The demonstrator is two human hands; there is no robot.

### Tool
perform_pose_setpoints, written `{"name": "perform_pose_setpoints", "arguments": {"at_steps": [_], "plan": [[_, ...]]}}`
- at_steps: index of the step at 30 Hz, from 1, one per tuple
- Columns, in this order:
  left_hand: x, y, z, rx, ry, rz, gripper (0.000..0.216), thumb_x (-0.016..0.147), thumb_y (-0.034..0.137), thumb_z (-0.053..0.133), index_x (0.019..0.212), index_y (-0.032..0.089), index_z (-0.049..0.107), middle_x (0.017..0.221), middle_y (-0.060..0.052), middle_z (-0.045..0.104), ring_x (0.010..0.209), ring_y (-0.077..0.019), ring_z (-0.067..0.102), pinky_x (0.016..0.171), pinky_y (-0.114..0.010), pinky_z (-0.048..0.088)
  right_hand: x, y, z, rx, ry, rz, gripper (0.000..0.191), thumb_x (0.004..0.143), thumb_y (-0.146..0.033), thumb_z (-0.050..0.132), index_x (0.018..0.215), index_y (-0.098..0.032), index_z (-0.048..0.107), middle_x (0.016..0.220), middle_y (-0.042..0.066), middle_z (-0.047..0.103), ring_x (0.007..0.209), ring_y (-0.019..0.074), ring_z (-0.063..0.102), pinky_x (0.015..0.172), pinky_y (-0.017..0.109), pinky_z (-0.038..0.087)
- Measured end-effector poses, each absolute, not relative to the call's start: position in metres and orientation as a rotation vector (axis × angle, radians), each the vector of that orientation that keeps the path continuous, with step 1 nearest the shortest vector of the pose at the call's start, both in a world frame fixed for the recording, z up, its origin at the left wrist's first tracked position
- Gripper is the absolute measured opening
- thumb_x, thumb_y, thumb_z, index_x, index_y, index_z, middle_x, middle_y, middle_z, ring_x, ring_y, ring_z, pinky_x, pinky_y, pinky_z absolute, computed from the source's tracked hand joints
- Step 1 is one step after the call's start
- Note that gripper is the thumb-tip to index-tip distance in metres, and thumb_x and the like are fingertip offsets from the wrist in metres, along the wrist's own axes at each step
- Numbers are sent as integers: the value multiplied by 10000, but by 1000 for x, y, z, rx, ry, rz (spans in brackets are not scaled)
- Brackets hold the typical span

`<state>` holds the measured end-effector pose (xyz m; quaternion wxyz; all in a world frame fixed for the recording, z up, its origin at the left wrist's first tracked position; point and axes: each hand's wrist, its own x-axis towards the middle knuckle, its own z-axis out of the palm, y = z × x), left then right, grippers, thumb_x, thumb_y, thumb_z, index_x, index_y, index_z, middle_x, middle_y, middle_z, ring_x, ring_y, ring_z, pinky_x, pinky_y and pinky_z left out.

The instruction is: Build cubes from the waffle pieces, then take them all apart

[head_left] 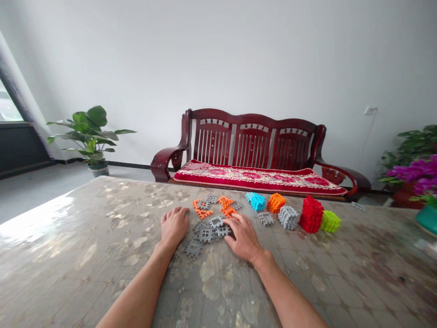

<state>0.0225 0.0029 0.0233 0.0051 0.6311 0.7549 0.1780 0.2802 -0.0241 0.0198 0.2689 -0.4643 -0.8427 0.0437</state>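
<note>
Flat grey interlocking plastic tiles [206,235] lie in a loose, overlapping heap on the table between my hands. My left hand [175,224] rests palm down on the tabletop, left of the heap, with its fingers stretched out and nothing held. At the heap's right edge is my right hand [244,238], thumb and fingers apart around the end of a grey tile [222,231]; whether they touch it is unclear. Just behind, orange tiles [226,203] lie mixed with a few grey ones. One grey tile [266,218] lies flat by itself right of my right hand.
Right of my hands stand stacks of tiles: blue [256,201], orange [276,202], grey [288,217], red [311,214] and lime green [331,221]. A patterned cover lies on the table [119,237]. Beyond is a wooden bench [252,141]; a teal flowerpot [428,220] stands at right.
</note>
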Motion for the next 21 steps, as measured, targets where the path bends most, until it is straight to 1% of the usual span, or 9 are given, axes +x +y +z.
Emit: {"name": "perform_pose_setpoints", "arguments": {"at_steps": [2, 5, 8, 12, 16, 21], "plan": [[23, 3, 23, 1983, 2365, 562, 439, 903, 280, 370, 1236, 277, 656, 1385, -87, 589, 1256, -261, 537, 1098, -468, 313, 280, -24, 20, -1231, -2253, 124, 460, 750, -197, 648, 1206, -237, 604, 1220, 64, 647, 1238, 249, 468, 1096, 429, 339], [23, 3, 22, 1982, 2359, 578, 429, 890, 270, 386, 1218, 281, 662, 1377, -81, 595, 1261, -261, 529, 1092, -460, 316, 280, -26, 21, -1225, -2192, 159, 516, 694, -190, 679, 1200, -234, 586, 1169, 59, 642, 1159, 248, 496, 1041, 407, 383], [22, 4, 21, 1971, 2350, 583, 434, 879, 258, 390, 1216, 275, 662, 1384, -83, 589, 1266, -262, 525, 1095, -463, 310, 283, -29, 24, -1211, -2161, 187, 578, 655, -162, 679, 1218, -228, 568, 1156, 48, 641, 1113, 247, 507, 1011, 395, 396], [21, 5, 21, 1955, 2344, 578, 446, 874, 256, 385, 1227, 267, 656, 1393, -84, 579, 1284, -265, 511, 1104, -467, 301, 290, -34, 28, -1214, -2150, 181, 599, 646, -153, 672, 1229, -238, 564, 1160, 50, 641, 1088, 251, 520, 988, 398, 405], [21, 4, 21, 1977, 2347, 574, 444, 872, 259, 385, 1222, 274, 658, 1373, -81, 595, 1269, -255, 522, 1088, -452, 322, 302, -33, 25, -1335, -2031, 87, 549, 664, -192, 692, 1199, -241, 579, 1151, 62, 642, 1072, 258, 538, 970, 400, 410], [20, 6, 18, 1989, 2365, 582, 429, 877, 278, 392, 1211, 296, 661, 1368, -59, 602, 1244, -251, 540, 1080, -450, 328, 329, -21, 17, -1585, -1681, -166, 428, 725, -309, 690, 1126, -202, 585, 1073, 89, 639, 1040, 269, 546, 925, 383, 413]]}}
